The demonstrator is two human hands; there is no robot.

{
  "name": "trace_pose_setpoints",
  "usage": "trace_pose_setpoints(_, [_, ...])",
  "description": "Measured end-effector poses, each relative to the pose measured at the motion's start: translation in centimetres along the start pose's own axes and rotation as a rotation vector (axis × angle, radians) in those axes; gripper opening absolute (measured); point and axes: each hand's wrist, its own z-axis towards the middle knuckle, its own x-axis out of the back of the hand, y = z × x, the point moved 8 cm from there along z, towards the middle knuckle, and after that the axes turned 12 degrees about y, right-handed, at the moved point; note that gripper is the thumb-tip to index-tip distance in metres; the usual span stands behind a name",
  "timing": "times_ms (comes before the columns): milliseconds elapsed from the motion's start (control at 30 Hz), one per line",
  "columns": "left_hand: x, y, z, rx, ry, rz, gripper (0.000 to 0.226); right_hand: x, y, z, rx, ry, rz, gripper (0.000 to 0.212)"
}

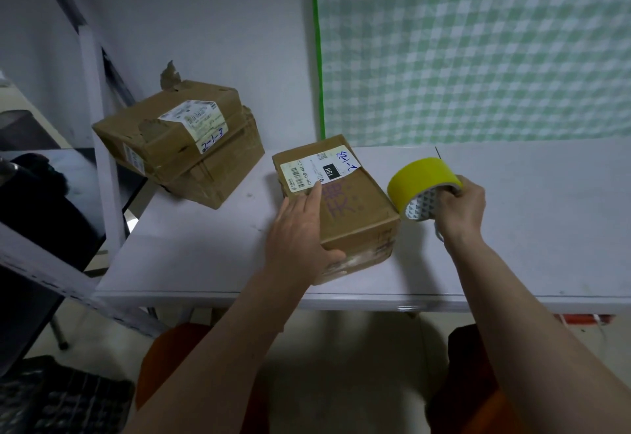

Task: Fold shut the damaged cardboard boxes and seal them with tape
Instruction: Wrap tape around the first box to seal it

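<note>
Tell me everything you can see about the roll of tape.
The roll of tape is wide and bright yellow, wound on a white cardboard core printed with small grey triangles. It stands on edge, its open side toward the camera, just right of the near box and seemingly touching its corner. The right hand grips it, fingers hooked into the core. Whether it rests on the table is unclear.

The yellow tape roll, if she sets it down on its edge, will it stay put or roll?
The yellow tape roll is round and wide, so on edge it would probably roll along the smooth white table. Flat on its side it should sit steady. It looks rigid in the right hand.
</note>
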Motion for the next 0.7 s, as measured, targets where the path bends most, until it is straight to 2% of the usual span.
trace_pose_setpoints(267, [-0.4,-0.3,0.0,0.006,0.002,0.018,0.114,-0.6,1.0,0.4,0.001,-0.065,-0.001,0.018])
trace_pose_setpoints(500, [-0.3,0.0,0.0,-0.024,-0.018,0.011,0.109,-1.7,4.0,-0.3,-0.186,-0.164,0.013,0.009])
trace_pose_setpoints(600, [-0.3,0.0,0.0,-0.04,-0.029,0.015,0.108,-2.2,4.7,-1.6,-0.42,-0.213,0.229,0.008])
trace_pose_setpoints(700, [-0.4,-0.3,-0.2,-0.044,-0.036,0.009,0.107,-4.6,6.1,-5.5,-0.749,-0.392,0.484,0.01])
